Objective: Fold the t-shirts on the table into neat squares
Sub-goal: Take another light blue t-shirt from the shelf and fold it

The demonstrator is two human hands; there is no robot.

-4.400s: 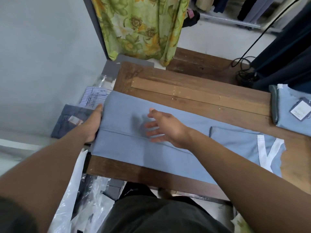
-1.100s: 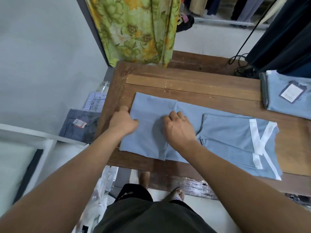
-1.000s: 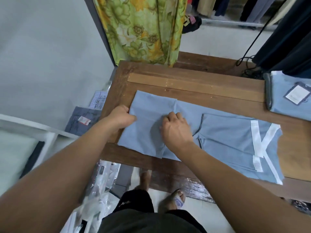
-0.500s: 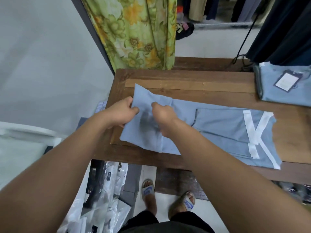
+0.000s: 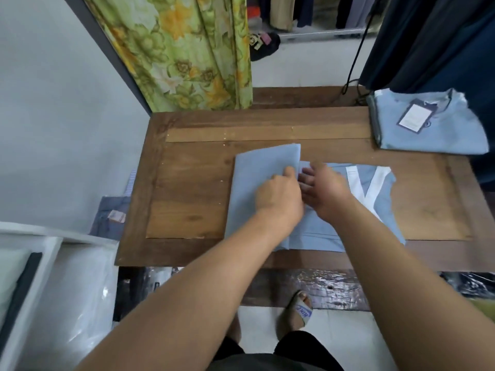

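- A dark wooden table (image 5: 187, 199) filled the head view, with a green floral curtain (image 5: 187, 49) hanging behind its far edge.
- On the tabletop, right of centre, lay the light blue t-shirt (image 5: 257, 167), its left part doubled over into a flat flap.
- The left hand (image 5: 278, 195) was on that flap, fingers curled, thumb up at the flap's right edge, gripping the cloth there.
- The right hand (image 5: 325, 192) sat just beside it, fingers fairly straight and spread, lying flat on the shirt with their tips at the flap's edge.
- White stripes (image 5: 375, 180) forming a V showed on the uncovered right part.
- At the far right corner, well apart, sat a folded t-shirt (image 5: 439, 135) with a paper tag (image 5: 413, 116) on top.
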